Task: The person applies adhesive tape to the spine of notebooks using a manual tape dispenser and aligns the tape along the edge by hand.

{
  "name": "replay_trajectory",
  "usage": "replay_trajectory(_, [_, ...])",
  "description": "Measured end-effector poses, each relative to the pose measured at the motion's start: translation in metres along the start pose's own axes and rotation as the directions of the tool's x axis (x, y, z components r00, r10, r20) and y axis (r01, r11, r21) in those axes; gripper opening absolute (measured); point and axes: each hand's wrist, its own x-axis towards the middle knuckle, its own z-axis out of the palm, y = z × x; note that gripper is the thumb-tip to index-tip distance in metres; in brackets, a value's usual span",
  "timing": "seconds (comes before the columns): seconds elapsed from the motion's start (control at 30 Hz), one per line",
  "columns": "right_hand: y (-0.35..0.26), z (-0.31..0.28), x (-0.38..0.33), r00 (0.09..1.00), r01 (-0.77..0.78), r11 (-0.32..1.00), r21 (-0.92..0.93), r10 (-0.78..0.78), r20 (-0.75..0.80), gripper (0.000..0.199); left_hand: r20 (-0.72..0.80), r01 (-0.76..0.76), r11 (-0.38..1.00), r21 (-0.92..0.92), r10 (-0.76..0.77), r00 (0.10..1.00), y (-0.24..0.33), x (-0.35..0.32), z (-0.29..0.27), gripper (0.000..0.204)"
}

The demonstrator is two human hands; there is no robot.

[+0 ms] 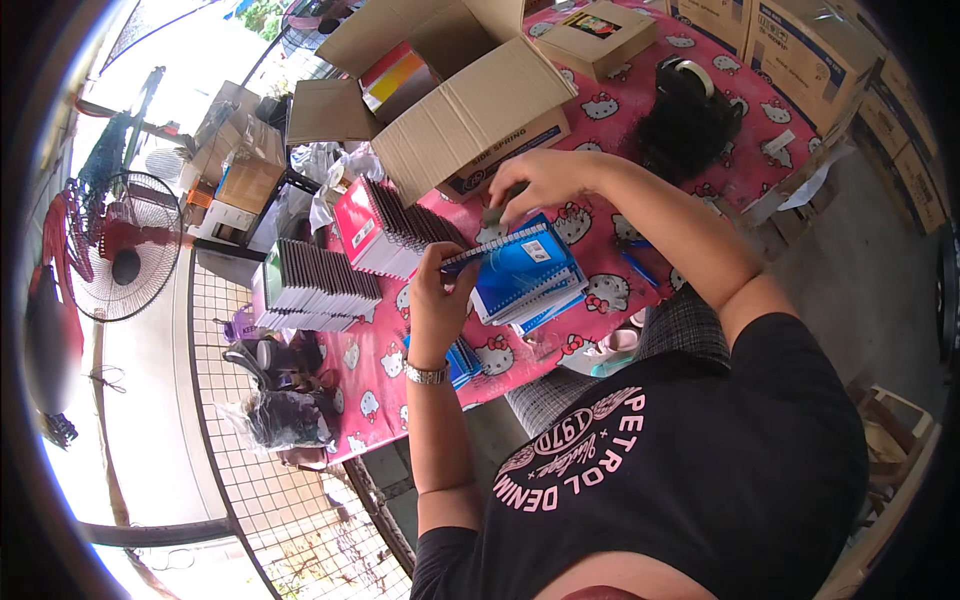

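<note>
A blue spiral notebook lies on a small pile of similar notebooks on the table in front of me. My left hand is closed on the left end of its spiral spine, thumb and fingers pinching the edge. My right hand is bent over the far side of the spine, fingertips drawn together. A small greyish piece shows under these fingers, too blurred to name. Left of the notebook stand a stack of red notebooks and a stack of dark-edged notebooks. More blue notebooks lie beside my left wrist.
A large open carton stands behind the stacks, flaps spread. Farther right are a flat closed box and a black bundle with a tape roll. A blue pen lies right of the notebooks. Cartons line the far right.
</note>
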Motion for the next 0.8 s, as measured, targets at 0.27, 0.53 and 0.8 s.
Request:
replay_trajectory(0.27, [0.171,0.11,-0.12,0.703,-0.602,0.698,-0.388,0.232,-0.673,0.065,-0.193,0.05,0.947,-0.318,-0.117,0.974,0.0,-0.007,0.018,0.014])
replay_trajectory(0.53, [0.121,0.183,-0.164,0.737,-0.604,0.626,-0.494,0.201,-0.646,0.063,-0.364,-0.021,0.988,-0.151,-0.036,0.931,-0.001,-0.019,0.037,0.022])
replay_trajectory(0.8, [0.007,0.122,-0.128,0.541,-0.061,0.975,-0.212,-0.146,-0.828,0.055,-0.389,-0.044,0.968,-0.245,-0.057,0.919,0.002,-0.019,0.039,0.018])
